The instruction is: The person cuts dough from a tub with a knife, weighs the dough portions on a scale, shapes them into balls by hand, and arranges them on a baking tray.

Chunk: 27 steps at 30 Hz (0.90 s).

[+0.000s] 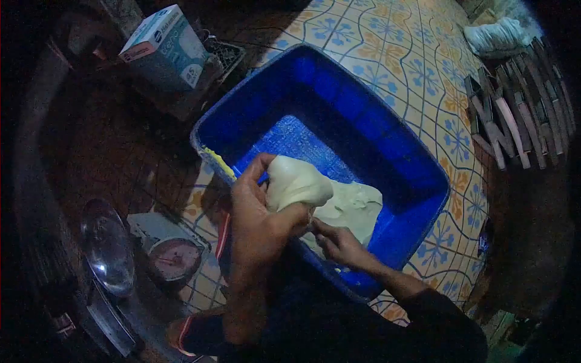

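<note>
My left hand (260, 212) is wrapped round a smooth, pale lump of dough (296, 184), lifted over the near side of a blue plastic tub (417, 163). A larger mass of dough (354, 212) lies in the tub's near corner, partly behind the lifted lump. Just right of my left thumb, my right hand (342, 245) is closed at the near edge of the dough. Whatever its fingers grip is hidden. Yellowish residue (218, 162) clings to the tub's left rim.
At left stand a dial scale (175, 257) and a shiny metal bowl (109, 248). A cardboard box (169, 48) is at the upper left. Several narrow metal moulds (514, 112) are piled at right near a white bag (496, 37). Patterned tiles (387, 42) cover the floor.
</note>
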Available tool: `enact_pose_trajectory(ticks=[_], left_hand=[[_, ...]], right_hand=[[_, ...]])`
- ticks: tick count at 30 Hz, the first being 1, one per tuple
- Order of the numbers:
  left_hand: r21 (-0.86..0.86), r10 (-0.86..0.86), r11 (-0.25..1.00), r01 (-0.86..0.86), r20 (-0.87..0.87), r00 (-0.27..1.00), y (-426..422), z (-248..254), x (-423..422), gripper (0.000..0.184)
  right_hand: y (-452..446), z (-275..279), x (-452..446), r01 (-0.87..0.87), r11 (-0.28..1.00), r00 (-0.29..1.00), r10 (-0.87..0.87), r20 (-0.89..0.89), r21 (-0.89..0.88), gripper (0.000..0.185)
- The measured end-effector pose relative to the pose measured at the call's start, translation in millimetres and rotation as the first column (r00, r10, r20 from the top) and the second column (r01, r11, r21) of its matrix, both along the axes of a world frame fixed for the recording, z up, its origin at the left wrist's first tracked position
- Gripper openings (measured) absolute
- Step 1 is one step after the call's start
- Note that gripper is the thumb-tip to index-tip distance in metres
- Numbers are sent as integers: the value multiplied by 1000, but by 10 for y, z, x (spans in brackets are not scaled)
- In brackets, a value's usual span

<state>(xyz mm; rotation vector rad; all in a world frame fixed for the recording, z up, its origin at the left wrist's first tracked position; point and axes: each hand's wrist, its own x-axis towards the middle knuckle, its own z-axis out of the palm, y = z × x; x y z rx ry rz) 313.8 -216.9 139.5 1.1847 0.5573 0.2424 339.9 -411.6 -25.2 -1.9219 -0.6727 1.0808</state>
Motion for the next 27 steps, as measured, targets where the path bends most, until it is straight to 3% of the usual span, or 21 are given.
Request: enact_pose_trajectory(ticks=[1,2,4,5,7,8,10,11,12,13,14,15,20,22,23,24,26,27], left_hand=[[60,21,998,-22,25,999,17,160,-85,41],[75,39,996,-40,25,999,94,298,-183,41],[391,0,919,-52,132,991,364,571,-489,41],[420,61,899,-120,151,987,497,755,-657,41],[513,1,858,4,-9,1000,757,1080,-1030,56],[533,94,842,-78,-3,996,896,1144,-1226,56],[851,63,524,-7,-31,998,1152,1234,-1609,51],[935,124,350,-55,12,992,1263,1274,-1781,42],[938,182,341,-68,5,983,1372,1288,-1901,42],[919,221,339,-202,130,966,1462,1295,-1969,40],[883,251,329,-334,259,933,1526,1299,-2052,37],[883,279,314,-349,265,923,1543,1338,-2138,37],[695,430,260,-670,538,725,1540,1628,-2231,54],[768,410,237,-595,476,778,1766,1617,-2363,49],[834,390,220,-506,401,829,1947,1570,-2469,45],[891,368,202,-408,317,874,2133,1497,-2571,41],[968,331,158,-195,135,934,2367,1288,-2705,34],[967,332,161,-195,133,934,2403,1117,-2723,34]], right_hand=[[65,24,-6,-7,1000,1000,7,3,12,50],[141,90,-9,22,998,992,-15,-127,51,47],[215,276,16,37,997,955,-14,-298,71,44],[153,384,22,44,997,940,-19,-340,65,46],[156,551,-9,212,976,882,-167,-440,55,47],[145,359,17,238,964,908,-177,-381,119,49],[258,228,30,223,968,947,-188,-262,112,46],[323,96,30,204,967,963,-170,-209,155,45],[379,-24,-9,198,960,973,-168,-159,197,45],[457,-2,-79,167,957,984,-147,-102,236,45],[471,-21,-65,158,965,969,-111,-221,208,45],[550,-34,-117,129,964,983,-92,-160,234,46],[692,-109,-50,38,980,996,-52,68,197,49],[728,-213,-31,-110,951,927,-7,376,289,49],[725,-171,-78,-27,945,988,-23,150,326,48],[742,-151,-118,-7,945,995,-26,95,327,47],[759,-128,-157,-13,945,995,-20,97,328,47],[765,-127,-159,-17,945,995,-18,102,327,47]])
